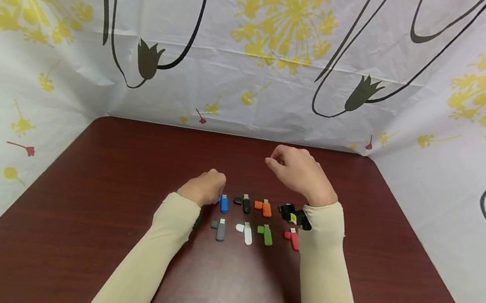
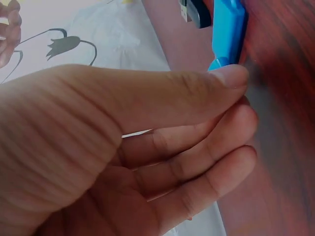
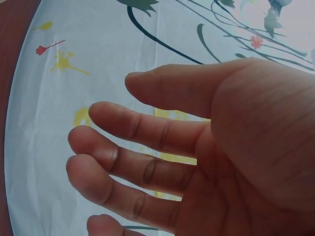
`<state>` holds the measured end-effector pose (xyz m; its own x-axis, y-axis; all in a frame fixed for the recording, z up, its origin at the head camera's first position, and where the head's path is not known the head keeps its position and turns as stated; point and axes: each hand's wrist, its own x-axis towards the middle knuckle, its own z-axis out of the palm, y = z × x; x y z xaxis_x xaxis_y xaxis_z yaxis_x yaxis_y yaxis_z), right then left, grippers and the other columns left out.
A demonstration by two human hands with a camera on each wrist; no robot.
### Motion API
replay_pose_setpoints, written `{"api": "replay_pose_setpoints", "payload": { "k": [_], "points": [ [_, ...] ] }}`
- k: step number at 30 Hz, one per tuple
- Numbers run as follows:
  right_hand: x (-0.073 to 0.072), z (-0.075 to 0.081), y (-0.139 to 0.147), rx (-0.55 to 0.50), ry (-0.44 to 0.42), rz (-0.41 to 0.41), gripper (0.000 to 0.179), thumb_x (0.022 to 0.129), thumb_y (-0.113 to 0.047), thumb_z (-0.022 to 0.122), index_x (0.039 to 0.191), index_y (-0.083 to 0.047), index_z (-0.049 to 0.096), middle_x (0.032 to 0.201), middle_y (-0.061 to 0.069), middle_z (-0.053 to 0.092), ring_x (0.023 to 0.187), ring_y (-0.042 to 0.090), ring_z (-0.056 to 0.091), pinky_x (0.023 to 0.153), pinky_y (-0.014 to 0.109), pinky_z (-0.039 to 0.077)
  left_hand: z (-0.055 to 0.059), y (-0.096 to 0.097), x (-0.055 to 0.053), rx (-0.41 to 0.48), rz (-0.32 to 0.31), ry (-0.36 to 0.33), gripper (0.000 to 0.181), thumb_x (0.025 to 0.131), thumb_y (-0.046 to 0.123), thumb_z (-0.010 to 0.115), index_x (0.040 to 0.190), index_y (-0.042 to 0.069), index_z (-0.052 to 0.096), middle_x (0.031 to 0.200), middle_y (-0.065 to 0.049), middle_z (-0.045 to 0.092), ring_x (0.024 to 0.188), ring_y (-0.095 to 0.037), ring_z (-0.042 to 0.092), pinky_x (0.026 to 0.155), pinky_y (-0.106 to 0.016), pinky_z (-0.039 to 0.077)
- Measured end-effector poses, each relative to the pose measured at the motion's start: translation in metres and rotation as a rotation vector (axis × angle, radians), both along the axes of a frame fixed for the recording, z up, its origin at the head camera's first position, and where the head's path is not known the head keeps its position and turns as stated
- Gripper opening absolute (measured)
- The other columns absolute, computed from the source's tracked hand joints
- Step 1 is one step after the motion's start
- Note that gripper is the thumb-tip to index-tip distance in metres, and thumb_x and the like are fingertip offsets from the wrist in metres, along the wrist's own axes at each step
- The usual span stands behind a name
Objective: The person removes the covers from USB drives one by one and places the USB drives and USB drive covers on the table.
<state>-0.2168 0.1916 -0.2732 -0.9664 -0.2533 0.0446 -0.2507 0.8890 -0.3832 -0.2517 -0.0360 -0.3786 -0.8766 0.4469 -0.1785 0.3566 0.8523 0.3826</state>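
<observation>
My left hand (image 1: 205, 187) is low over the table at the left end of the back row. Its thumb and finger meet at a small blue cap (image 2: 219, 63), mostly hidden behind the thumb in the left wrist view. The blue USB stick (image 1: 224, 204) lies just right of the hand, with a black USB stick (image 1: 246, 204) and an orange one (image 1: 267, 208) further along. My right hand (image 1: 301, 173) hovers beyond the right end of the rows. Its fingers (image 3: 162, 132) are loosely bent, thumb apart, and nothing is in them.
A front row has grey (image 1: 221, 230), white (image 1: 248, 234), green (image 1: 267, 236) and red (image 1: 294, 239) USB sticks, caps beside them. Black pieces (image 1: 287, 211) with a yellow patch lie by the right wrist, partly covered. A patterned sheet (image 1: 240, 96) rises behind the brown table (image 1: 158, 147).
</observation>
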Motion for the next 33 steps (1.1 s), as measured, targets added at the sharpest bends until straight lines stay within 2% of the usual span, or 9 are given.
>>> {"api": "replay_pose_setpoints", "payload": {
  "k": [10, 15, 21, 24, 33],
  "points": [
    [0.0006, 0.0004, 0.0, 0.006, -0.001, 0.002, 0.024, 0.111, -0.031, 0.062, 0.119, -0.011, 0.074, 0.101, 0.006, 0.072, 0.087, 0.023, 0.064, 0.079, 0.045, 0.053, -0.008, 0.0, -0.0036, 0.003, 0.006, -0.032, 0.03, 0.099, -0.008, 0.07, 0.073, 0.006, 0.068, 0.075, -0.008, 0.061, 0.065, -0.016, 0.052, 0.058, -0.03, 0.044],
    [0.0, -0.0001, -0.0003, 0.005, -0.001, 0.006, 0.023, 0.11, -0.03, 0.062, 0.119, -0.012, 0.074, 0.101, 0.005, 0.072, 0.087, 0.022, 0.064, 0.08, 0.045, 0.053, -0.0092, -0.0002, -0.0048, 0.005, 0.004, -0.023, 0.028, 0.099, -0.008, 0.07, 0.074, 0.006, 0.069, 0.076, -0.007, 0.061, 0.065, -0.016, 0.052, 0.059, -0.03, 0.044],
    [0.0005, -0.0004, 0.0013, 0.008, 0.001, 0.007, 0.024, 0.11, -0.031, 0.062, 0.119, -0.012, 0.074, 0.102, 0.005, 0.072, 0.088, 0.022, 0.064, 0.081, 0.045, 0.054, -0.0103, 0.0019, -0.0045, 0.013, -0.004, -0.01, 0.037, 0.1, -0.009, 0.066, 0.068, 0.008, 0.058, 0.067, -0.004, 0.05, 0.06, -0.015, 0.046, 0.056, -0.029, 0.04],
    [0.0011, -0.0002, 0.0021, 0.007, -0.001, 0.004, 0.024, 0.11, -0.031, 0.062, 0.119, -0.012, 0.074, 0.102, 0.005, 0.072, 0.088, 0.022, 0.064, 0.08, 0.044, 0.053, -0.0101, 0.0028, -0.0038, 0.012, 0.0, -0.014, 0.036, 0.101, -0.009, 0.065, 0.07, 0.007, 0.057, 0.067, -0.005, 0.049, 0.06, -0.016, 0.046, 0.057, -0.03, 0.041],
    [0.0014, 0.0002, 0.0033, 0.011, 0.001, 0.002, 0.024, 0.11, -0.032, 0.062, 0.118, -0.012, 0.074, 0.1, 0.004, 0.071, 0.087, 0.022, 0.063, 0.079, 0.044, 0.053, -0.0093, 0.0042, -0.0027, 0.003, 0.018, -0.013, 0.022, 0.1, -0.007, 0.069, 0.082, 0.005, 0.064, 0.079, -0.009, 0.059, 0.067, -0.018, 0.053, 0.06, -0.031, 0.044]
  ]
}}
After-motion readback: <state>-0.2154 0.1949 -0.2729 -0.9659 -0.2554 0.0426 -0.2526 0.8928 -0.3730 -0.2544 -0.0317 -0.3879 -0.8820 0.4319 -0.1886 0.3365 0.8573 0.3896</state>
